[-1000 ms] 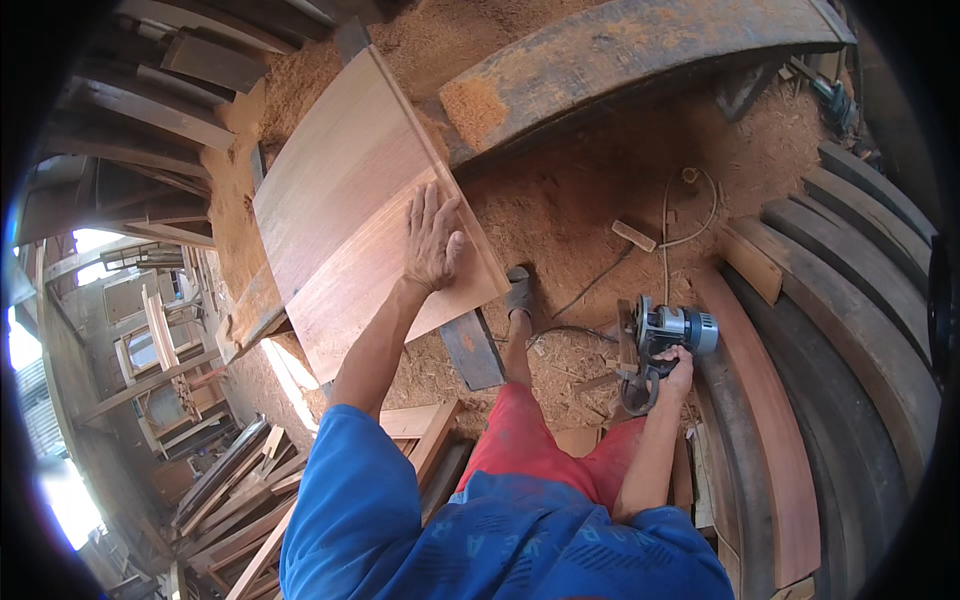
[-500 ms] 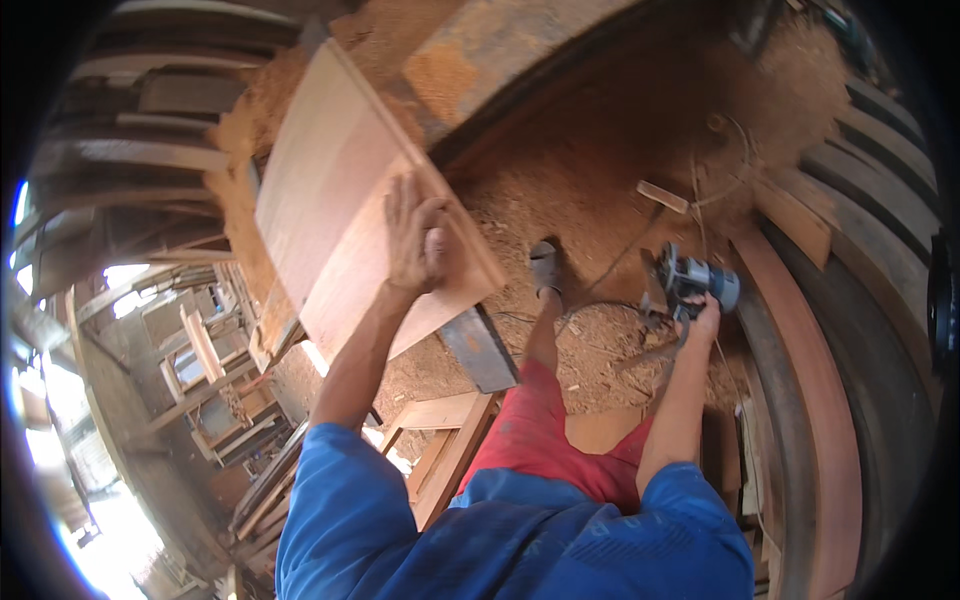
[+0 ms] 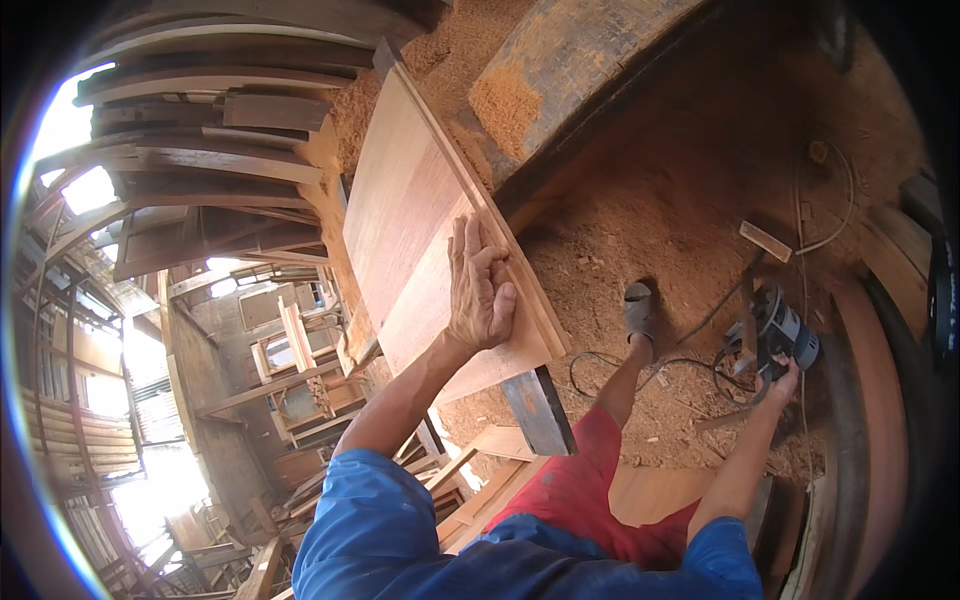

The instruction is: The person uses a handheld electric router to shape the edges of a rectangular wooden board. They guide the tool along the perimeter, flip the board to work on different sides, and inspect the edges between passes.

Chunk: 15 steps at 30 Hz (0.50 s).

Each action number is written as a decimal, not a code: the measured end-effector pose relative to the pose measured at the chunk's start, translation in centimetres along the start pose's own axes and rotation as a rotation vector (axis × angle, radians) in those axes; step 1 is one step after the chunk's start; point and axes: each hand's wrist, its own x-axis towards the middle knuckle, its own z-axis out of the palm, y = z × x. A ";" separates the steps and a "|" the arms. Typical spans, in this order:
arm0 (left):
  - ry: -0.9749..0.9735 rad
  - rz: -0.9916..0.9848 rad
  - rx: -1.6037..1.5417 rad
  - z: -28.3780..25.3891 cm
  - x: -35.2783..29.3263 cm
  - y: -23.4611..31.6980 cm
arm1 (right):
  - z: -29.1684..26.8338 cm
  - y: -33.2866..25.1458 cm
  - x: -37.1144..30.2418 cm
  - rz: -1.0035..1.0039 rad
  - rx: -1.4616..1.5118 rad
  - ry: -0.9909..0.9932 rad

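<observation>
My left hand [image 3: 478, 290] lies on a pale wooden panel [image 3: 412, 235], near its stepped long edge, with fingers stretched out. The panel rests tilted on a dark beam [image 3: 538, 410], whose end sticks out below the near corner. Out to the right and low, my right hand [image 3: 786, 380] grips a grey-blue power router [image 3: 788, 330] by its handle, well apart from the panel. A dark cord [image 3: 700, 325] runs across the ground beside the router. My fingers partly cover its handle.
Sawdust covers the ground around my sandalled foot [image 3: 640, 305]. Beyond the panel lies a thick dusty timber slab [image 3: 590, 60]. Stacked boards [image 3: 215, 150] fill the left, and long planks [image 3: 870, 400] stand at right. A wooden frame [image 3: 490, 480] lies by my legs. A small wood block [image 3: 765, 241] sits near the cord.
The view has swung left, so the panel, both hands and the router appear farther right. My left hand stays on the panel, and my right hand still holds the router.
</observation>
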 end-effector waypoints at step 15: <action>-0.053 -0.062 0.044 -0.1 -0.1 0.5 | -7.8 3.8 -0.8 -0.004 -0.634 0.305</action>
